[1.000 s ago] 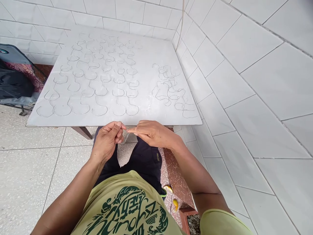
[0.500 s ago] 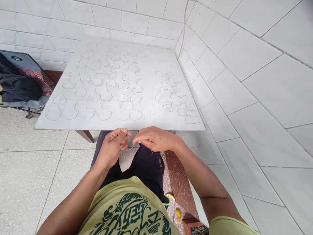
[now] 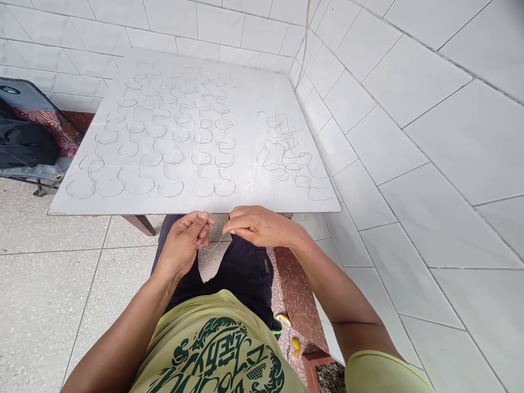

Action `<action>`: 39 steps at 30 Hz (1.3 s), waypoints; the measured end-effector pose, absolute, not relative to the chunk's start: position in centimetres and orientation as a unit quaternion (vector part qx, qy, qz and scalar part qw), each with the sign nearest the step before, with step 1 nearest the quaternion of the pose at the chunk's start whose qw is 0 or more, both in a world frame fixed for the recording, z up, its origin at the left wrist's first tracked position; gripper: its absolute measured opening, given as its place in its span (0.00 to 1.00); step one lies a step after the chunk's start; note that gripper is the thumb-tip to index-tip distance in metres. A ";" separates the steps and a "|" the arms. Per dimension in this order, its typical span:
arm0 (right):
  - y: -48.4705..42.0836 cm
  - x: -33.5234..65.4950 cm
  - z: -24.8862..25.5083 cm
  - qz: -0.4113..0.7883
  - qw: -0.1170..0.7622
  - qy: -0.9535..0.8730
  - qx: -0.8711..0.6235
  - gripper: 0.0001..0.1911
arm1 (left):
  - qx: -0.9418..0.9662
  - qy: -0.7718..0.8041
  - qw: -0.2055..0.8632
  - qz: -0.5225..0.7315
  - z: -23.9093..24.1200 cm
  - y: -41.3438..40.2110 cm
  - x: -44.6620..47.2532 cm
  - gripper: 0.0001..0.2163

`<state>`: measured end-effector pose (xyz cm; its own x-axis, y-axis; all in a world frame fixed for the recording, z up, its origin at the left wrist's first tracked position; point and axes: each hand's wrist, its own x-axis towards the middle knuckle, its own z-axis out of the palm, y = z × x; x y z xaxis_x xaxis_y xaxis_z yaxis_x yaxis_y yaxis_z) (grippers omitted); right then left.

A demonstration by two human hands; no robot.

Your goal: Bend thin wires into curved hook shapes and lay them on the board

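A thin bent wire curves between my two hands, just in front of the table's near edge and above my lap. My left hand is closed in a pinch on one end of it, thumb on top of the curled fingers. My right hand is closed on the other end, its back turned up, so part of the wire is hidden under it. On the white table lie rows of curved, S-shaped wires. A looser tangle of wires lies at the table's right side.
White tiled walls close off the back and the right. At the left stands a folding chair with dark cloth on it. A reddish bench is beside my right leg, with yellow peel near it on the floor.
The wire between my hands now shows a fuller curve. Both hands stay closed on it in nearly the same place, and the view has shifted slightly.
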<state>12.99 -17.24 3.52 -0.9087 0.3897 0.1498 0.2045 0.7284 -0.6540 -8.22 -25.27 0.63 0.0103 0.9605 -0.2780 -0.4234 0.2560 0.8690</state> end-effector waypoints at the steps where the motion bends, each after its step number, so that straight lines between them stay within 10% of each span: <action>1: -17.2 13.0 3.6 0.331 0.134 -0.921 -0.157 0.14 | 0.292 0.457 0.649 0.533 0.6 -25.3 -8.2 0.14; 39: -17.0 13.0 2.8 0.230 0.215 -0.906 -0.283 0.13 | 0.282 0.411 0.693 0.520 1.3 -23.7 -8.6 0.10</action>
<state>13.02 -17.02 2.79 -0.7473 0.6116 0.2597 0.4140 0.7343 -0.5380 -8.63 -23.70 1.32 0.1203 0.9531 -0.2777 -0.4898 0.3003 0.8185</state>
